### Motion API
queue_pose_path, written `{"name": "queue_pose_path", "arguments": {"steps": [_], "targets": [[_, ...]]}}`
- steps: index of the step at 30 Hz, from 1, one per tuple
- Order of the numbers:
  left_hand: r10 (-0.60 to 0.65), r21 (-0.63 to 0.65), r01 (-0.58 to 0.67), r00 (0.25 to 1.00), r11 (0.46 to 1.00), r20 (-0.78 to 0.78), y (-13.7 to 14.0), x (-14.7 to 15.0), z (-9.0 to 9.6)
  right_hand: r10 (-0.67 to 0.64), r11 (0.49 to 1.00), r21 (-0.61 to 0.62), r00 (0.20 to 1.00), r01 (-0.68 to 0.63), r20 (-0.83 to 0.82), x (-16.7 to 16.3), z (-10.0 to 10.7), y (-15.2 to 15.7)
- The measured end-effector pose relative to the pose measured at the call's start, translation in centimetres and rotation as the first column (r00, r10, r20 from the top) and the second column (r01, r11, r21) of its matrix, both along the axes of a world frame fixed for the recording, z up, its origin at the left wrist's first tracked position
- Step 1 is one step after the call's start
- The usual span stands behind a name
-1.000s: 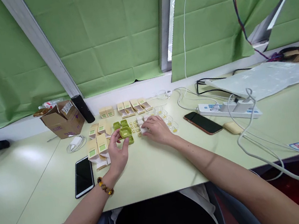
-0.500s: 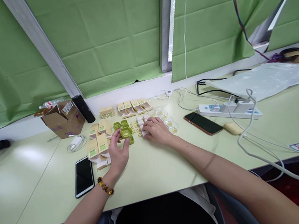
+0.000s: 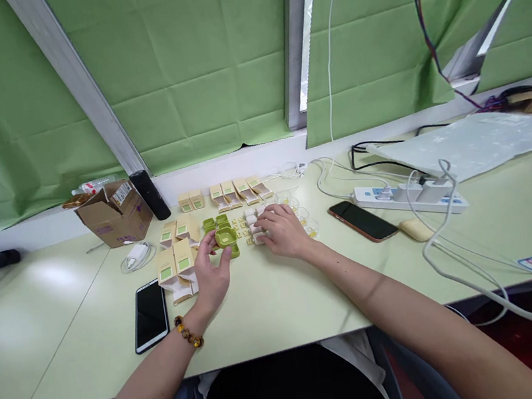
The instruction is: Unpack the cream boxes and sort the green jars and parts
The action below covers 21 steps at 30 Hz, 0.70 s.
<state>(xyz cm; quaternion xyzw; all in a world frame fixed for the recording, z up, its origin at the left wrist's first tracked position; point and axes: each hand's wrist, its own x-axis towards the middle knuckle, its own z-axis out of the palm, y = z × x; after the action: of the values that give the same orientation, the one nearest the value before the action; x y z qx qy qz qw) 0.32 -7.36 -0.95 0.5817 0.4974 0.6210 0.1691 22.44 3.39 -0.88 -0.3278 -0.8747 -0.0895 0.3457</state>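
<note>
Between the thumb and fingers of my left hand point(image 3: 212, 266) is a small green square box half point(image 3: 225, 236), its hollow side facing up. More green box parts point(image 3: 215, 222) lie just behind and under it. My right hand point(image 3: 281, 232) reaches over a cluster of small white cylindrical pieces point(image 3: 249, 214), with its fingers curled down onto them; the fingertips are partly hidden. Tiny yellowish pieces point(image 3: 238, 223) lie in rows between the two hands. Clear round plastic cases point(image 3: 307, 223) with yellow bits sit beyond my right hand.
Folded card boxes point(image 3: 176, 266) with green windows stand left and behind. Nearby are a white-framed phone point(image 3: 149, 315), a dark phone point(image 3: 363, 220), a power strip point(image 3: 408, 198) with cables, a cardboard box point(image 3: 115, 214) and a black cylinder point(image 3: 149, 195).
My right hand has lifted and shifted very slightly, its fingers still at the white pieces. The left hand keeps the green box half in the same place.
</note>
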Motion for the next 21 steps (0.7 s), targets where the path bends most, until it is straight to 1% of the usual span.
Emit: {"name": "queue_pose_path", "arguments": {"steps": [2,5,7,10,12,15,19,21], "targets": [[-0.021,0.010,0.020,1.000,1.000,0.016,0.0,0.0,0.0,0.037,0.996,0.081,0.988,-0.025,-0.148,0.1,0.5,-0.3],[-0.072,0.036,0.070,0.997,0.997,0.034,0.1,0.0,-0.2,0.138,0.979,0.190,0.931,-0.076,-0.338,-0.1,1.2,-1.3],[-0.102,0.059,0.100,0.994,0.993,0.034,0.1,0.1,-0.2,0.221,0.963,0.231,0.889,-0.135,-0.402,-0.5,1.5,-2.4],[-0.125,0.091,0.125,0.992,0.988,-0.011,-0.1,0.1,-0.3,0.339,0.935,0.244,0.846,-0.256,-0.412,-1.3,1.6,-4.2],[-0.133,0.106,0.139,0.989,0.985,-0.067,-0.3,0.1,-0.3,0.386,0.920,0.229,0.840,-0.319,-0.380,-1.9,1.4,-5.3],[-0.140,0.119,0.160,0.978,0.980,-0.157,-0.7,0.1,-0.1,0.409,0.912,0.174,0.848,-0.371,-0.336,-2.4,0.9,-6.1],[-0.162,0.143,0.196,0.962,0.970,-0.220,-0.9,0.2,0.3,0.368,0.920,0.015,0.848,-0.392,-0.383,-2.7,0.3,-6.3],[-0.184,0.145,0.218,0.958,0.965,-0.221,-1.0,0.2,0.3,0.354,0.905,-0.067,0.832,-0.420,-0.428,-2.8,0.2,-6.3]]}}
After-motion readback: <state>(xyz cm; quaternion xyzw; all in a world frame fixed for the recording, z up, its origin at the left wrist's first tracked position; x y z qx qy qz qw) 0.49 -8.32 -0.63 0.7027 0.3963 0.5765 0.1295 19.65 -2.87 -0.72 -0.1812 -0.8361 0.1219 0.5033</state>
